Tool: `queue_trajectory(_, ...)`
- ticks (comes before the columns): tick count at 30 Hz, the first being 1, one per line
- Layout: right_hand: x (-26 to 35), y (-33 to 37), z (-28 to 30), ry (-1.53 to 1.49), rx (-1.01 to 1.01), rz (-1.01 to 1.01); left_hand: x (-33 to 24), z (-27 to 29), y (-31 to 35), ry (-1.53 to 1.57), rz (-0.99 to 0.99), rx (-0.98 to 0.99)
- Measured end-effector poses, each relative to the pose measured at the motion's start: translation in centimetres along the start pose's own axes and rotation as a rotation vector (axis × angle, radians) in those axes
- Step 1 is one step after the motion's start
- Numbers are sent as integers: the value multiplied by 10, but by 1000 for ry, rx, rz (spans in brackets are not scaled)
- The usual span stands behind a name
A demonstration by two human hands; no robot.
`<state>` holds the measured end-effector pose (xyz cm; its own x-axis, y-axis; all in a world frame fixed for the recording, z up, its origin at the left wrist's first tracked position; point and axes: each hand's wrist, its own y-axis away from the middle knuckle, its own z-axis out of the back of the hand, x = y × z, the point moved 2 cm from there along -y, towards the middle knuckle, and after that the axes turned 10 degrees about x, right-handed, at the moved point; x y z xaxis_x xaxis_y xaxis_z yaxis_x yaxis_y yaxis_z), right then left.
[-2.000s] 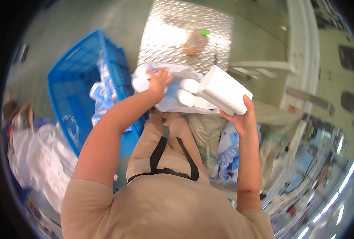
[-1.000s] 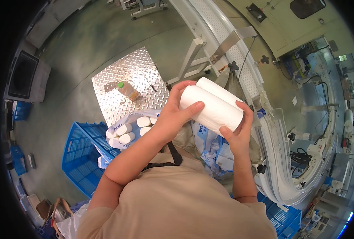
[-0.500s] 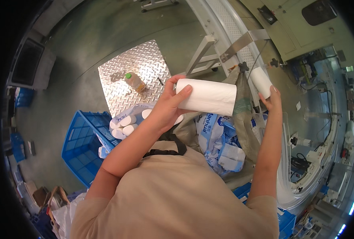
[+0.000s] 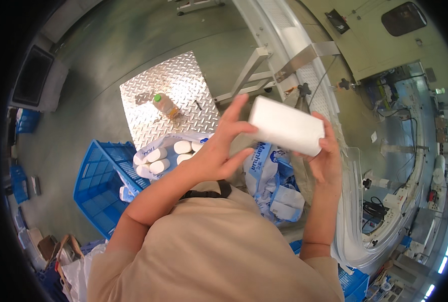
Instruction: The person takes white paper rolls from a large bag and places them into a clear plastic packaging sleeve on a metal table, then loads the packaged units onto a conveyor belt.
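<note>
A white paper roll (image 4: 287, 126) is held up in front of me, tilted, over the sack area. Its right end is in the grip of my right hand (image 4: 327, 156), with fingers and thumb around it. My left hand (image 4: 224, 143) is open beside the roll's left end, thumb and fingers spread, one fingertip close to or touching the paper. Whether a second roll is behind this one, I cannot tell. Below my left hand, several white rolls (image 4: 158, 166) lie in an open blue-and-white plastic bag (image 4: 142, 152).
A blue crate (image 4: 90, 186) stands left of the bag. Ahead is a metal tread-plate platform (image 4: 143, 83) with a green-capped bottle (image 4: 164, 104) on it. A conveyor (image 4: 284, 20) runs along the right. Crumpled blue-and-white packaging (image 4: 269, 171) lies in a sack below my right hand.
My right hand has come left from the conveyor with a roll. My left hand, earlier gripping a roll, has spread its fingers. Two rolls showed separately before; one is visible between my hands now.
</note>
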<state>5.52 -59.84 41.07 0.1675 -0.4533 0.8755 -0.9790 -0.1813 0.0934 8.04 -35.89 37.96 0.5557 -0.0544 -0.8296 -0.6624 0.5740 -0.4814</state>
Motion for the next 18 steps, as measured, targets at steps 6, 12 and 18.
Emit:
queue_trajectory(6, 39, 2, 134, 454, -735, 132, 82, 8, 71, 8, 739, -197)
queue_trajectory(12, 8, -33, 212, 337, -529, -340, 193, 38, 275, -612, 873, -43)
queue_trajectory(18, -88, -63, -7, 992, -202, 317, 168, 52, 351, -731, 1529, 340)
